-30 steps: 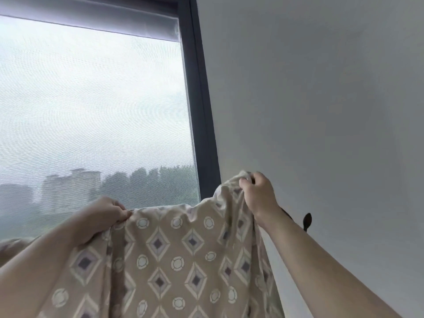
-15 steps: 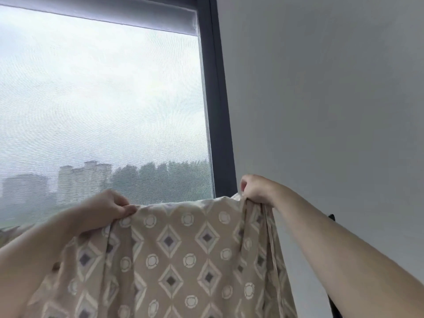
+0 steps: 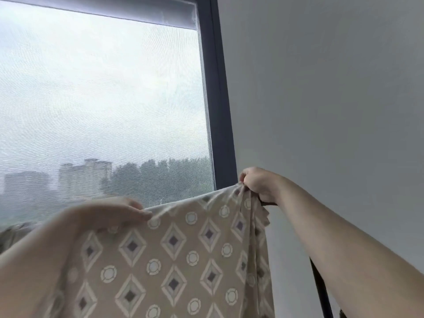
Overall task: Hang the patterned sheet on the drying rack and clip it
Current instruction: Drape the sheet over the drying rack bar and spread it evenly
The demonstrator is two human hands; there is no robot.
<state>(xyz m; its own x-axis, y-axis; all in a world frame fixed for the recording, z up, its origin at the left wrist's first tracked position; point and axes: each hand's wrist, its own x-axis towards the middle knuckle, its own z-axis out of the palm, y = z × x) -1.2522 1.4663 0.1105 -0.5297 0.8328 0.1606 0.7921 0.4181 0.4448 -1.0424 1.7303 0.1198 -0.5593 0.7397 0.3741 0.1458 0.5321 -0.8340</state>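
You hold the patterned sheet [image 3: 174, 260] up before the window [image 3: 103, 99].
Right hand [image 3: 259, 183] bunches its top corner, left hand [image 3: 114, 214] pinches the top edge — soft, light, droopy cloth; grip along that hem.

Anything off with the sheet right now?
Minor: the patterned sheet hangs askew. Its top edge is higher at the right hand, where its corner is bunched into folds, than at the left hand. No clip in view; no tear or stain visible.
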